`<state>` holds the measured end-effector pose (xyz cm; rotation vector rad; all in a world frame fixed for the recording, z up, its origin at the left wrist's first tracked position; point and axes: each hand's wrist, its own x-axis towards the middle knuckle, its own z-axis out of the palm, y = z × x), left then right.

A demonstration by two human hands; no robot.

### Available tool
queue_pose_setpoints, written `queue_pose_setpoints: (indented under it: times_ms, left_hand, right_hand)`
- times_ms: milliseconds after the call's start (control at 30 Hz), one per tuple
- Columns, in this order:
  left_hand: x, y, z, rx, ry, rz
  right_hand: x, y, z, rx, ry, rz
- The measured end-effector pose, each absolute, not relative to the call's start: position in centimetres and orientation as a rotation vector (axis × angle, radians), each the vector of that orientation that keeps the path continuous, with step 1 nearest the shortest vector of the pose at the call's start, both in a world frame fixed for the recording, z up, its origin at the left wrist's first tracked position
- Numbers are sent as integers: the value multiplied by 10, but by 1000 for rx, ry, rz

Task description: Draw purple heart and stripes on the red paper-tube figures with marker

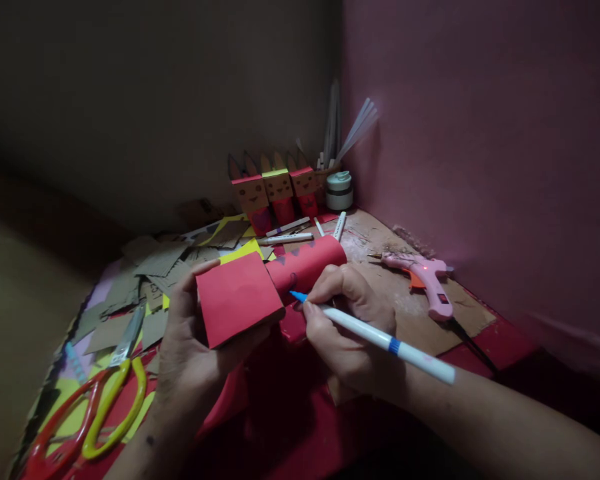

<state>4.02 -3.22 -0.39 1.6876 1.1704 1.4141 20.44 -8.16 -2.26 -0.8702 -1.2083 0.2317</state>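
My left grip (193, 347) clamps red square paper box (237, 297); right grip (355, 300) pinches white blue-tipped marker (371, 332) near red paper tube (315, 260).

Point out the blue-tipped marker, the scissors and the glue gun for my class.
Blue-tipped marker (363, 329): head view, on its white barrel.
Scissors (112, 393): head view, on the yellow handle.
Glue gun (429, 277): head view, on its pink body.

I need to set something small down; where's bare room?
Brown board between the right hand and pink glue gun looks mostly bare; a stained patch lies between the gun and markers. Crowded: the left, with cardboard scraps and scissors; the back, with box figures.
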Motion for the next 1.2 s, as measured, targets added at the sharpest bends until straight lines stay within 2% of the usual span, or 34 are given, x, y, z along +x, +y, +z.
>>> queue_pose_setpoints:
  times_ms: [700,1200]
  left_hand:
    - [39,-31,-5,1736,1138,1431]
    - [41,-33,-3,1702,1168,1428]
  right_hand:
    - [205,-84,-23,-850,-1239,294]
    - [207,-81,-22,-907,-1189,225]
